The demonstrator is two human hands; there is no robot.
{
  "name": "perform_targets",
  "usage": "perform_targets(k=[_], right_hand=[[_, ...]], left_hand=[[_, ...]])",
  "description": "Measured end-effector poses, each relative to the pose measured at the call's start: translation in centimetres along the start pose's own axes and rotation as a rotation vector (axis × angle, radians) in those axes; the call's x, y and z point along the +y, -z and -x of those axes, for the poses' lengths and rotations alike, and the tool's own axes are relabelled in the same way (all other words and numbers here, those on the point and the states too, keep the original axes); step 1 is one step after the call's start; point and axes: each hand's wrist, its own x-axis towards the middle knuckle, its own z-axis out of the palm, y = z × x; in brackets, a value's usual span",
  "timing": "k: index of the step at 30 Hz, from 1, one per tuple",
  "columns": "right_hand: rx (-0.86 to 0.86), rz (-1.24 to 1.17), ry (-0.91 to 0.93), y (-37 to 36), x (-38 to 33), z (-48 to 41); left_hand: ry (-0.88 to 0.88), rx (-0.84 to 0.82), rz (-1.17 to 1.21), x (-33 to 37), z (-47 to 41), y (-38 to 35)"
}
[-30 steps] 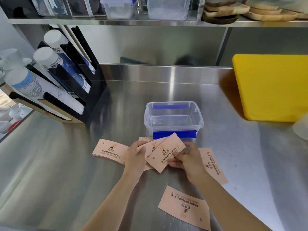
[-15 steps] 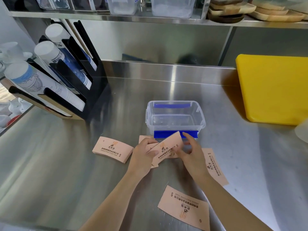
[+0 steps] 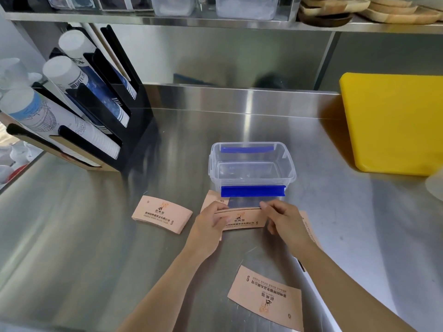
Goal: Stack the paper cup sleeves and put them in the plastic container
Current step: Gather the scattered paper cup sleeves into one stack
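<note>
A clear plastic container (image 3: 251, 174) with blue clips stands open and empty in the middle of the steel counter. Just in front of it, my left hand (image 3: 211, 224) and my right hand (image 3: 285, 221) hold a small stack of pink paper cup sleeves (image 3: 242, 220) by its two ends, level and squared to the container. Another sleeve pile (image 3: 161, 214) lies to the left. A single sleeve (image 3: 266, 298) lies near the front edge, a sleeve (image 3: 309, 226) is partly hidden under my right wrist, and one (image 3: 212, 200) peeks out behind my left hand.
A black rack of paper cup stacks (image 3: 79, 111) stands at the left. A yellow cutting board (image 3: 393, 125) lies at the right. A shelf (image 3: 215, 20) with bins and wooden plates runs overhead at the back.
The held sleeves have turned from a slanted, fanned spread into a level, aligned stack. Both hands shifted slightly toward the container.
</note>
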Motion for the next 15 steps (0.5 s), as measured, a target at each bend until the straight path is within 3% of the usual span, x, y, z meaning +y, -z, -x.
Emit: perform_targets(k=[8,12,14,15], right_hand=[[0.007,0.010,0.063,0.4,0.4,-0.2],[0.142,0.136,0.179,0.7,0.4,-0.1],[0.065,0.213,0.333,1.1,0.1,0.2],[-0.079,0.277,0.368,1.3,-0.2,0.4]], left_hand=[[0.026,0.035,-0.097,-1.5,0.1,0.4],[0.060,0.130,-0.058,-1.6,-0.1,0.8],[0.093,0.146,-0.037,-1.6,-0.3,0.9],[0.105,0.144,-0.025,-1.6,-0.4,0.9]])
